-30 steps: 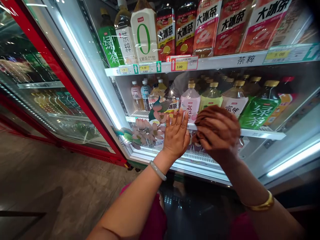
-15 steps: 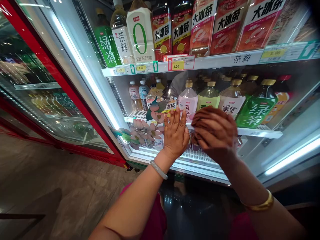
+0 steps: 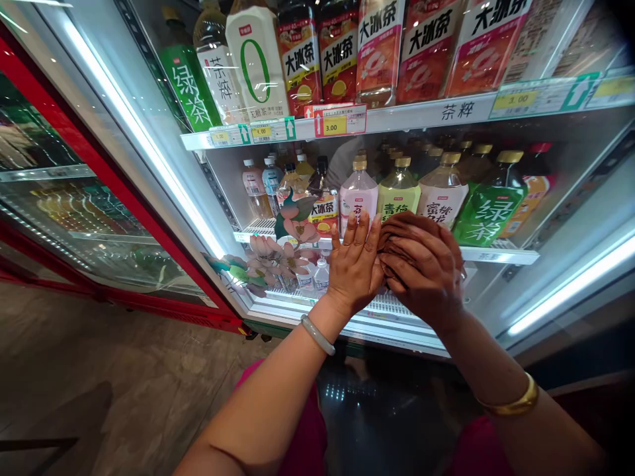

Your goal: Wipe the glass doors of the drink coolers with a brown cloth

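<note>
My right hand (image 3: 426, 271) is closed around a bunched brown cloth (image 3: 404, 228), held up against the glass door of a lit drinks fridge. Close beside it on the left, my left hand (image 3: 354, 264) lies flat on the glass with its fingers stretched out. The cloth's left edge comes up to the left hand's thumb side; whether they touch I cannot tell. A flower decal (image 3: 278, 261) is on the glass left of my left hand. Behind the hands, inside, stand a pink-labelled bottle (image 3: 358, 195) and a yellow-green one (image 3: 398, 192), their lower parts hidden.
An upper shelf (image 3: 397, 118) with price tags carries large tea bottles, and a middle shelf (image 3: 510, 255) carries more, including a green one (image 3: 491, 208). A red-framed fridge door (image 3: 129, 185) runs along the left. Below is a grey floor (image 3: 163, 390).
My right hand has moved left with the cloth, closer to my left hand. My left hand stays flat on the glass. The whole view has shifted slightly, so the shelves sit further left.
</note>
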Demonstrator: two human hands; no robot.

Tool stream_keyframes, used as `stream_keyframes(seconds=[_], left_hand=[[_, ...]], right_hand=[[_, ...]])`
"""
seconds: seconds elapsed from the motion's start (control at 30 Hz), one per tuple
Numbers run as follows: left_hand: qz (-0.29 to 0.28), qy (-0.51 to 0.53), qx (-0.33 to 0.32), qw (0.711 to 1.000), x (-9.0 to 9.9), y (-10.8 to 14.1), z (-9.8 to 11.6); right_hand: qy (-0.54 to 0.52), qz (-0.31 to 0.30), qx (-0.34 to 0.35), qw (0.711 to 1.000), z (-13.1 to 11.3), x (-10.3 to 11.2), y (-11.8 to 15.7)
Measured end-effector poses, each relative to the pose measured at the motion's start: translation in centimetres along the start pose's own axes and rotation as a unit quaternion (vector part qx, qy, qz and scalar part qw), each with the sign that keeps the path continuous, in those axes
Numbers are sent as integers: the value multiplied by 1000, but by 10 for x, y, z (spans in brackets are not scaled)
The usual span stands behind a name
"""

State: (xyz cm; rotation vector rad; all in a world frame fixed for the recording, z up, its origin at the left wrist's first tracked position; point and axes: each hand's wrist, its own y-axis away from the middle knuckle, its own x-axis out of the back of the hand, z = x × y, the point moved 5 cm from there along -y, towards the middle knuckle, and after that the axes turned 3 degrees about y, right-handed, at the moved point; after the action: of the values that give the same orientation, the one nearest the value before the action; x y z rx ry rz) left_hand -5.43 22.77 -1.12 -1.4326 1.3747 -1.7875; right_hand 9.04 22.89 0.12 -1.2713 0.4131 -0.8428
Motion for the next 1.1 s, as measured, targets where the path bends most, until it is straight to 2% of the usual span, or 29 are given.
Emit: stream_keyframes(seconds=[0.07,0.13,0.2,0.27,0.4,0.47,0.57,0.7,0.77,0.83,0.97,1.03,1.1], left_hand=[[5,-1,-5,1000,-2,-4,6],[12,1,-11,1000,-6,-7,13],[18,2,-17,1000,-10,-9,21],[14,2,-21,1000,-16,-11,28],[-3,11,-29,1000,-26,-13,40],[9,22,-33,999,-28,-15,44],[31,28,-34,999,-30,-19,49],[12,33,-29,999,-34,-24,57],[10,31,-33,999,-35,-26,63],[17,26,-39,999,-37,-28,68],[34,23,-41,998,-43,-29,76],[32,20,-34,999,-47,-30,78],[27,24,-23,999,-49,-31,79]], right_hand=[[10,12,-3,1000,19,11,0],[22,25,-35,999,37,20,0],[25,36,-65,997,45,25,1],[23,42,-74,996,41,25,3],[29,12,-40,999,24,18,12],[31,-1,-18,999,28,20,15],[25,8,-18,999,56,35,15],[42,33,-73,996,93,56,16],[57,36,-104,992,93,57,17],[47,41,-109,992,80,53,19],[33,17,-44,998,57,43,21],[40,-1,-17,999,63,45,22],[42,-2,-17,999,82,53,24]])
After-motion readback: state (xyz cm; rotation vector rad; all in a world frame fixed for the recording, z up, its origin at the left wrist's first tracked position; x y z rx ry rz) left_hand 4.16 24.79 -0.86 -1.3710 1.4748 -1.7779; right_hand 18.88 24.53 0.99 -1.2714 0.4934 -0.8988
